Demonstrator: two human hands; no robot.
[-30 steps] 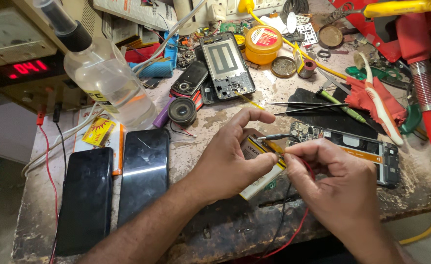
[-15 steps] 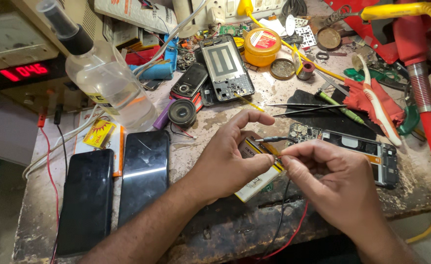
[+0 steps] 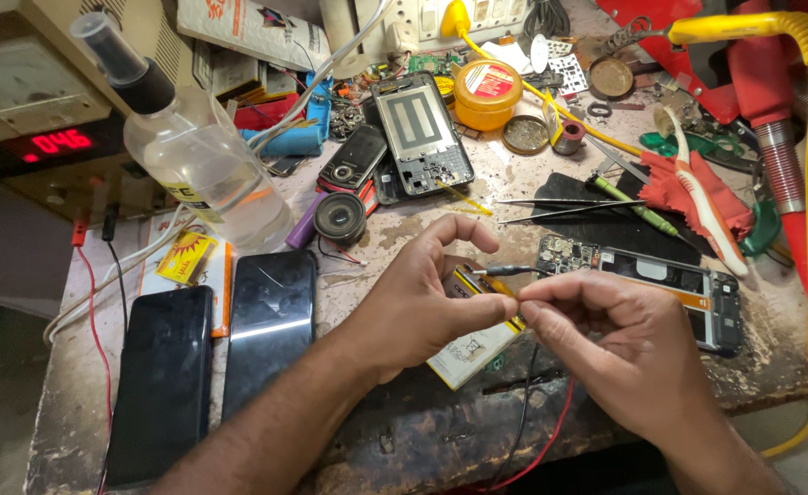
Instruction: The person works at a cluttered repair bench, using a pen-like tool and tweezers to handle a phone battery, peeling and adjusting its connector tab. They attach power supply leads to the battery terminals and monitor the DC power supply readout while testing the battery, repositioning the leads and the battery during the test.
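My left hand (image 3: pixel 422 302) grips a flat white phone battery (image 3: pixel 470 346) with an orange strip along its top edge, thumb and fingers pinching that edge. My right hand (image 3: pixel 619 353) pinches the same edge from the right, fingertips meeting the left thumb. A black probe tip (image 3: pixel 507 270) lies just above the battery. Red and black wires (image 3: pixel 537 412) hang below the hands over the bench edge. An opened phone frame with a bare circuit board (image 3: pixel 647 280) lies just behind my right hand.
Two dark phones (image 3: pixel 211 357) lie at the left. A clear liquid bottle (image 3: pixel 193 151) leans by a power supply with a red display (image 3: pixel 55 142). Tweezers (image 3: pixel 551 209), a toothbrush on red cloth (image 3: pixel 697 197), an orange tin (image 3: pixel 488 92) and another open phone (image 3: pixel 422 133) crowd the back.
Both hands stay on the battery. They have drawn slightly closer together, and the battery has tilted a little in the left hand.
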